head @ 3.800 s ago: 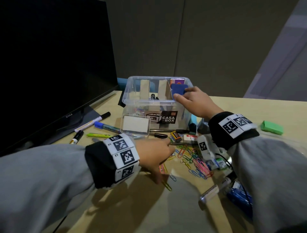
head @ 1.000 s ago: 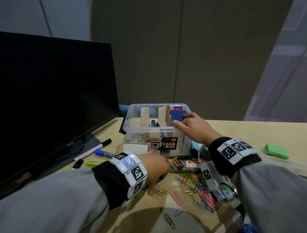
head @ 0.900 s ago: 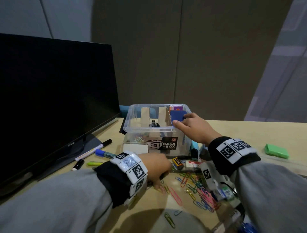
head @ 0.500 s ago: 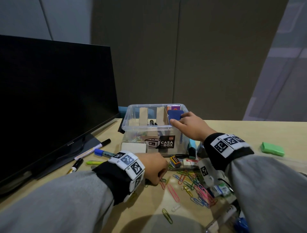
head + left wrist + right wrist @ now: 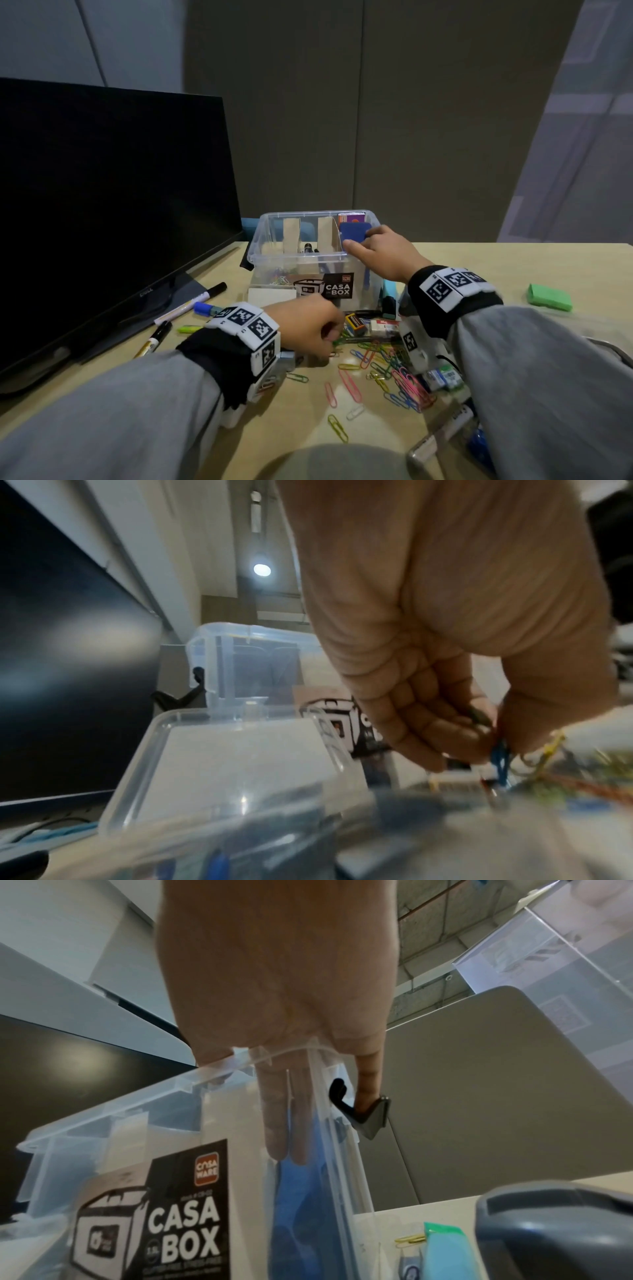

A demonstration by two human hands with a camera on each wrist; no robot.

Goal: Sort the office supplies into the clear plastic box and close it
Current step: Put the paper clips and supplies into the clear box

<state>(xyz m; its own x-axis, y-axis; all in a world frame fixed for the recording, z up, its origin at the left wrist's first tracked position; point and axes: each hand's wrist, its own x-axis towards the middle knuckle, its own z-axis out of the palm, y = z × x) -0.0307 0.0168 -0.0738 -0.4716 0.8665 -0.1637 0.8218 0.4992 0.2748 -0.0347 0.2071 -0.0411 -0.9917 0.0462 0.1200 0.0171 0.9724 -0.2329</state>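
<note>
At the far left stands a dark monitor [image 5: 102, 212], with markers [image 5: 190, 303] lying on the desk [image 5: 513, 260] beside its foot. The left hand [image 5: 305, 330] is curled just in front of the clear plastic box [image 5: 298, 253], pinching a few paper clips [image 5: 500, 753] between fingertips and thumb. More loose clips [image 5: 394, 373] lie scattered right of that hand. The box sits open, lid off. The right hand [image 5: 380, 251] reaches over its right rim, fingers straight down inside against a blue pad [image 5: 354, 231].
</note>
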